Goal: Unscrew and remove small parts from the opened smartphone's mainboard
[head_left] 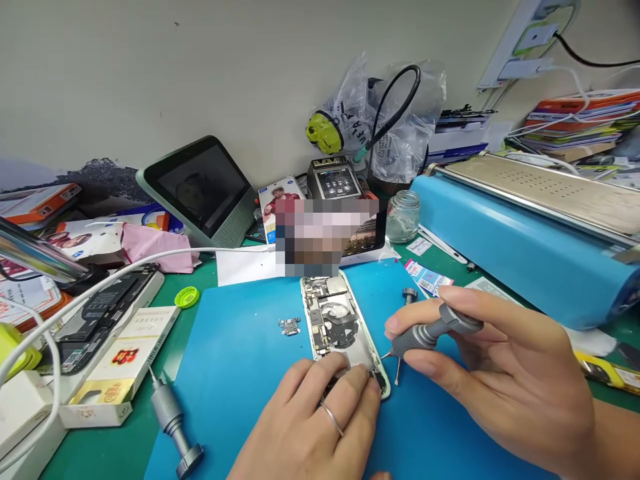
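An opened phone housing [345, 320], pale green at the edge with its inner parts showing, lies on the blue mat [225, 373]. My left hand [320, 420], with a ring on one finger, rests its fingertips on the lower end of the housing and hides that part. Between thumb and fingers, my right hand [510, 373] grips a grey screwdriver [425, 335], its tip by the housing's right edge; whether it touches is unclear. A second screwdriver [410, 295] lies behind it on the mat. Left of the housing sits a small circuit part [289, 326].
Another grey screwdriver [170, 413] lies at the left mat edge, near a white box [145, 340] and a green cap [187, 297]. A white cable [125, 270] arches over the left side. Behind are a glass jar [403, 217] and a blue machine [520, 247].
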Available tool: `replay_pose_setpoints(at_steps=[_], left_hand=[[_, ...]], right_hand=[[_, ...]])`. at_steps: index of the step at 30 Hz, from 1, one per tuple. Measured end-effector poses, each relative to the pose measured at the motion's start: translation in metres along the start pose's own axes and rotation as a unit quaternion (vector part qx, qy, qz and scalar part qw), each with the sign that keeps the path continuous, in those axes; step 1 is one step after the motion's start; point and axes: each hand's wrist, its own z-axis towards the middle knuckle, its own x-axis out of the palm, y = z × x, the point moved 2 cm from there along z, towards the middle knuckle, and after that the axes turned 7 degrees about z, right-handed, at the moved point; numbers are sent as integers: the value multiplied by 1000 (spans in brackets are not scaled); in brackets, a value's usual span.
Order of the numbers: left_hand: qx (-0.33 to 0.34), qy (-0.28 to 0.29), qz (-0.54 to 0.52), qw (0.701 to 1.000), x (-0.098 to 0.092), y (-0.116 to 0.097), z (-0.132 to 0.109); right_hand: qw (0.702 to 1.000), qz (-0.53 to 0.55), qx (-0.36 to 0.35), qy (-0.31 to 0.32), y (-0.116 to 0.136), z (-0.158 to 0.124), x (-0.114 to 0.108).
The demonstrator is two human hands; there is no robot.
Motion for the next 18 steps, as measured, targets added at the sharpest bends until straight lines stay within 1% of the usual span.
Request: replay_pose_setpoints(at_steps=[5,14,18], left_hand=[[27,11,-1,1000,-11,5,8],[15,-3,8,1000,-10,3,4],[17,2,11,1000,-11,3,6]], right_hand=[[1000,-9,7,17,2,-2,-2],[999,3,19,35,-3,-6,-2],[999,10,24,37,-4,-7,-1]])
